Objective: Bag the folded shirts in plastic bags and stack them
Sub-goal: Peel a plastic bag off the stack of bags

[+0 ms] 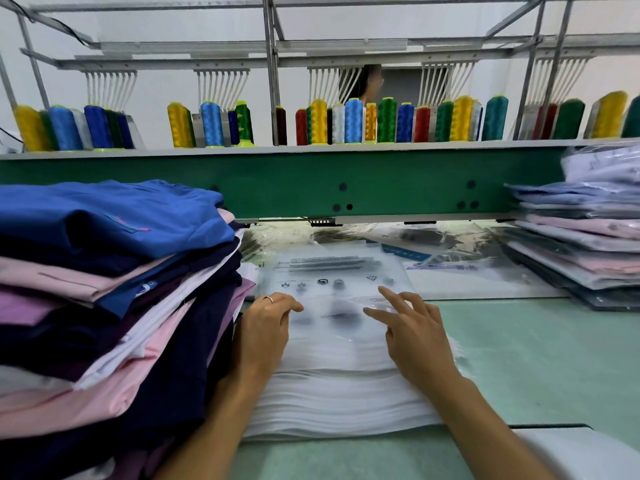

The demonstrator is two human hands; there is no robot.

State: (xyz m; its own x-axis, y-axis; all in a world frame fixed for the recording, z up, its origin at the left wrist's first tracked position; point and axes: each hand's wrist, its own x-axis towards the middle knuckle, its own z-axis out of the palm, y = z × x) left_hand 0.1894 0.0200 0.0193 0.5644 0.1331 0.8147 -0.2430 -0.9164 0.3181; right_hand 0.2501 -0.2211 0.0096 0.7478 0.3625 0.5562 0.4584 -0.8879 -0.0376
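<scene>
A thick stack of clear plastic bags point(332, 386) with printed symbols lies on the table in front of me. My left hand point(266, 323) rests on the stack's left side with its fingers curled onto the top bag. My right hand point(412, 330) is spread over the right side, its straight fingers touching the flap of the top bag point(332, 271). A tall pile of folded shirts point(114, 289) in blue, navy, pink, purple and white stands at my left. Bagged shirts point(585, 237) are stacked at the right.
A green machine beam point(287, 183) crosses the table's back, low over the surface. Thread cones point(353, 121) line the shelf above it. Loose bags point(443, 244) lie under the beam. Pale green table point(540, 358) shows at right. A person stands behind the machine.
</scene>
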